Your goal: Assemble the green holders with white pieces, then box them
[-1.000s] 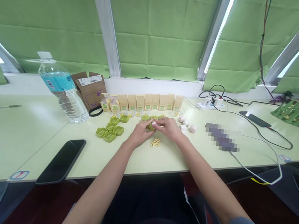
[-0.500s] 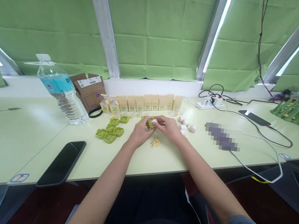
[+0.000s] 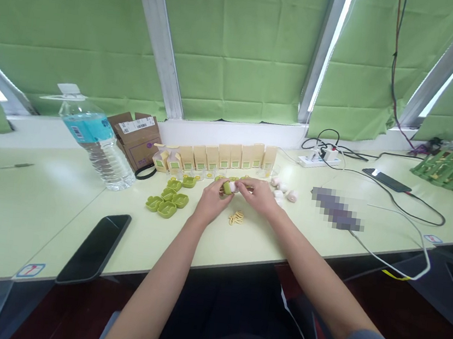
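Note:
Over the middle of the table my left hand (image 3: 211, 199) is closed round a small green cup-like piece (image 3: 227, 188). A whitish-pink rounded piece (image 3: 234, 186) sits at the mouth of that green piece. My right hand (image 3: 263, 197) meets it from the right, thumb and fingers pinched at the whitish piece; its fingertips are partly hidden. Below the hands lies a small heap of pale yellow loops (image 3: 236, 218). Several green flower-shaped cups (image 3: 167, 209) rest left of my left hand. More whitish-pink pieces (image 3: 291, 195) lie beyond my right hand.
Small cream boxes (image 3: 212, 158) line the back, with little clear parts before them. At left stand a water bottle (image 3: 99, 145) and a cardboard box (image 3: 136, 145); a black phone (image 3: 95, 249) lies near the front edge. A power strip (image 3: 318, 160) and cables occupy the right.
The fingers of my right hand have shifted slightly at the whitish piece, which shows a little more. Both hands stay in nearly the same place; the camera view has moved slightly.

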Tool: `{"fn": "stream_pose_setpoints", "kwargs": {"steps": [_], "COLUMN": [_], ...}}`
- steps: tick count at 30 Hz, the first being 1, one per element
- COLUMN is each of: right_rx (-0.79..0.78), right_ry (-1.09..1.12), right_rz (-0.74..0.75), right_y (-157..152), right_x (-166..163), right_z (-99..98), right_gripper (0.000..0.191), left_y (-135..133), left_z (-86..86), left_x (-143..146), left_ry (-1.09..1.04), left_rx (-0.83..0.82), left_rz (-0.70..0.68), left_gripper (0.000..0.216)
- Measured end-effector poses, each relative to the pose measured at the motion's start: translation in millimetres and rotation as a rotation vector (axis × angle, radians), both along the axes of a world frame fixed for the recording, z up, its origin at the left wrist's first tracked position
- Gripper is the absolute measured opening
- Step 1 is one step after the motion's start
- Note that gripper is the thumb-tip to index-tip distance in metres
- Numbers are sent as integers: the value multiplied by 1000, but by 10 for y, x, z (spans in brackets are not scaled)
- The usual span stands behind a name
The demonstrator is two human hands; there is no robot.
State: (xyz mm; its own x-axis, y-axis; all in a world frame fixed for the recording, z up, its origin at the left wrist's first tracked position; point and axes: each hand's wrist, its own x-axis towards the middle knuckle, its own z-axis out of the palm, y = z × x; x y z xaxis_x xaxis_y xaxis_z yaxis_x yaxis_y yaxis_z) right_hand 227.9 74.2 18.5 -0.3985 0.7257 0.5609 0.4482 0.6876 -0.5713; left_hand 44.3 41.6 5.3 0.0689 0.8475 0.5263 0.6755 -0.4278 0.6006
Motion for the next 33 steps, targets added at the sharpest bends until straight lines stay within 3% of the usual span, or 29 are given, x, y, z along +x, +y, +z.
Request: {"fn": "stream_pose_setpoints", "kwargs": {"steps": [7,33], "right_rx": [-33,43], "right_ry": [-24,-163], "right_rz": [47,-84], "right_y": [11,66], "right_x": [12,55], "right_z": [-16,-6], "right_gripper": [32,26], "left_y": [23,-4], "left_z": [-35,-30], "left_x": [-33,-13], "left_ry": [23,-25], "left_rx": [-3,-9], "left_rz": [-25,-43], "left_gripper": [35,40]}}
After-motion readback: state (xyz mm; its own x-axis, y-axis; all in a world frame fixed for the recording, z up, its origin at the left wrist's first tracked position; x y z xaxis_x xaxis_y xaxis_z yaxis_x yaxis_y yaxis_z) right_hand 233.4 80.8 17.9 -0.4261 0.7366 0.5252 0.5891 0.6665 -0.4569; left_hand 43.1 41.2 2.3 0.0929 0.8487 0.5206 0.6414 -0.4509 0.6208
